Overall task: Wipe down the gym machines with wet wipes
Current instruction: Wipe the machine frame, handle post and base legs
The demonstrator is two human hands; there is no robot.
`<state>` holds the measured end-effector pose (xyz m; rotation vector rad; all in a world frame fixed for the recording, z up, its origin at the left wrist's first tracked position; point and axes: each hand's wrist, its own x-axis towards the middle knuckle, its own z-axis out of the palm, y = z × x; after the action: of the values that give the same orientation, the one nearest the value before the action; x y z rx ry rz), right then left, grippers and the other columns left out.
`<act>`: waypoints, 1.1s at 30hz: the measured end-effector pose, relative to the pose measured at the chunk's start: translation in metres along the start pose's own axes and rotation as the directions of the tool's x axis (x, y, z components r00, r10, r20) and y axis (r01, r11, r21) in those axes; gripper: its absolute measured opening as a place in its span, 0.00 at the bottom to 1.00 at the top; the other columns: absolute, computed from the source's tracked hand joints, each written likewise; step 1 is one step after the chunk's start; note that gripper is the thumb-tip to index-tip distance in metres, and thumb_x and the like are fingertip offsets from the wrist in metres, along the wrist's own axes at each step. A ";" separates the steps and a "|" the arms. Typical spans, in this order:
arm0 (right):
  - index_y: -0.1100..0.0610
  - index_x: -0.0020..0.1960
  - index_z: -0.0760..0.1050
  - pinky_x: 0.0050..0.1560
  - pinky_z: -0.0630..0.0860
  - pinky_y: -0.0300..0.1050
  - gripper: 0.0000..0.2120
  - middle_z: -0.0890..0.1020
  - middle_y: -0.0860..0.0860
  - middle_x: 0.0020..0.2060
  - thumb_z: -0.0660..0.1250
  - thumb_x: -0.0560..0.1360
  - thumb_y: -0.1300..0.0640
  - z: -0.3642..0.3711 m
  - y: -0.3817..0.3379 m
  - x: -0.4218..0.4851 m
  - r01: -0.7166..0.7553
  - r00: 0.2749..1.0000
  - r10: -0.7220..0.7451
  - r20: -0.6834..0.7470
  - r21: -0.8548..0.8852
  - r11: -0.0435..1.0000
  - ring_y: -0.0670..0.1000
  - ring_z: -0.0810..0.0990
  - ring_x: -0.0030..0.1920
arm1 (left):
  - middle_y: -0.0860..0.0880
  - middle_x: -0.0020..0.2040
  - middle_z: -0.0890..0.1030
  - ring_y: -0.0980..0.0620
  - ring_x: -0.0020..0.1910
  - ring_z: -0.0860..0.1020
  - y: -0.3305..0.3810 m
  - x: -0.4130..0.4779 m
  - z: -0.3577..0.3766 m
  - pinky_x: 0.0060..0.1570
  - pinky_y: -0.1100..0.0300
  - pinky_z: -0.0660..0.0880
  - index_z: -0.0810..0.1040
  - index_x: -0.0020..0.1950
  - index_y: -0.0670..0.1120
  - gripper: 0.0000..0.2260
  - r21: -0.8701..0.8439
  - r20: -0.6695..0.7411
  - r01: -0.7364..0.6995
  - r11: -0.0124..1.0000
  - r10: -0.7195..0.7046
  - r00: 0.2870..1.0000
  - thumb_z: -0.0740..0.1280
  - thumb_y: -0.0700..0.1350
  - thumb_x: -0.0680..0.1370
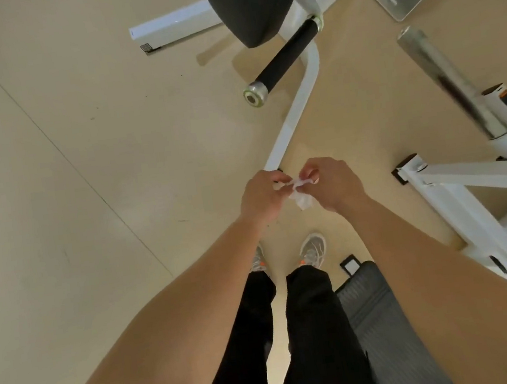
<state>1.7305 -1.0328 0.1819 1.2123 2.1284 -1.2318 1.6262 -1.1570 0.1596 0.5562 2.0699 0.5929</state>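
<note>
Your arms outstretched, hands close together: left hand (261, 199) and right hand (333, 183) pinch wipe (301, 196) between them, fingers curled.

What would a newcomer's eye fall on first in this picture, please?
First, the two hands at the centre: the left hand and right hand both pinch a small crumpled white wet wipe between them. Next, just beyond them, the black grip handle with its chrome end cap juts from the white machine frame, below a black seat pad at the top edge.
</note>
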 end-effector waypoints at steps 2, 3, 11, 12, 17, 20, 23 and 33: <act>0.43 0.40 0.74 0.44 0.78 0.48 0.09 0.81 0.44 0.42 0.74 0.73 0.51 0.021 0.025 0.019 -0.005 0.999 0.007 -0.033 0.060 0.998 0.51 0.81 0.44 | 0.52 0.54 0.81 0.55 0.54 0.77 -0.021 0.023 0.019 0.46 0.65 0.64 0.83 0.55 0.49 0.08 0.000 -0.016 0.011 1.000 -0.011 1.000 0.70 0.48 0.78; 0.43 0.40 0.74 0.43 0.76 0.47 0.10 0.80 0.43 0.42 0.74 0.73 0.51 0.031 0.038 0.030 -0.008 0.999 0.011 -0.047 0.075 0.997 0.50 0.81 0.45 | 0.51 0.54 0.83 0.53 0.54 0.79 -0.032 0.034 0.028 0.46 0.65 0.65 0.83 0.55 0.48 0.08 0.005 -0.026 0.017 1.000 -0.017 1.000 0.69 0.48 0.78; 0.45 0.39 0.75 0.55 0.71 0.46 0.11 0.72 0.42 0.64 0.76 0.71 0.46 0.101 0.130 0.117 0.016 0.997 -0.016 -0.074 0.000 1.000 0.48 0.70 0.64 | 0.55 0.47 0.80 0.54 0.45 0.77 -0.117 0.128 0.081 0.38 0.67 0.67 0.79 0.54 0.51 0.07 0.118 -0.034 -0.019 0.993 0.023 0.999 0.63 0.47 0.79; 0.45 0.39 0.75 0.59 0.71 0.46 0.10 0.72 0.40 0.67 0.76 0.71 0.46 0.109 0.137 0.129 0.011 0.998 -0.009 -0.061 0.042 0.999 0.47 0.71 0.66 | 0.55 0.47 0.81 0.54 0.45 0.77 -0.128 0.141 0.087 0.38 0.69 0.66 0.79 0.54 0.51 0.07 0.120 -0.039 -0.019 0.993 0.023 0.999 0.63 0.47 0.79; 0.50 0.40 0.75 0.45 0.78 0.47 0.12 0.81 0.44 0.47 0.78 0.69 0.52 0.153 0.167 0.195 -0.010 1.000 0.014 -0.010 0.265 0.964 0.52 0.81 0.49 | 0.54 0.49 0.80 0.56 0.47 0.75 -0.175 0.208 0.109 0.39 0.70 0.66 0.80 0.57 0.48 0.08 0.204 -0.056 -0.080 0.976 0.093 0.994 0.64 0.45 0.81; 0.51 0.43 0.75 0.42 0.71 0.41 0.13 0.78 0.43 0.44 0.79 0.68 0.52 0.181 0.181 0.237 0.017 0.999 0.001 -0.052 0.353 0.935 0.47 0.76 0.47 | 0.55 0.48 0.80 0.55 0.47 0.76 -0.202 0.252 0.118 0.37 0.72 0.65 0.81 0.56 0.48 0.07 0.256 -0.071 -0.094 0.962 0.115 0.991 0.64 0.44 0.82; 0.50 0.49 0.78 0.43 0.69 0.36 0.13 0.78 0.42 0.47 0.78 0.70 0.50 0.207 0.193 0.283 0.036 0.998 -0.008 -0.063 0.452 0.891 0.43 0.75 0.48 | 0.52 0.48 0.82 0.52 0.46 0.79 -0.225 0.300 0.126 0.36 0.74 0.66 0.81 0.51 0.49 0.06 0.261 -0.094 -0.089 0.961 0.117 0.989 0.64 0.42 0.81; 0.46 0.59 0.77 0.38 0.69 0.34 0.14 0.77 0.47 0.48 0.65 0.77 0.60 0.212 0.236 0.423 0.110 0.971 0.007 -0.237 0.477 0.872 0.47 0.77 0.45 | 0.54 0.41 0.79 0.60 0.36 0.75 -0.239 0.436 0.127 0.32 0.76 0.68 0.81 0.50 0.50 0.05 0.270 -0.161 -0.180 0.946 0.228 0.960 0.72 0.43 0.76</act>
<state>1.6793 -0.9508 -0.3379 1.5807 2.0815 -1.8098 1.4735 -1.0639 -0.3212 0.9028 2.3037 0.5190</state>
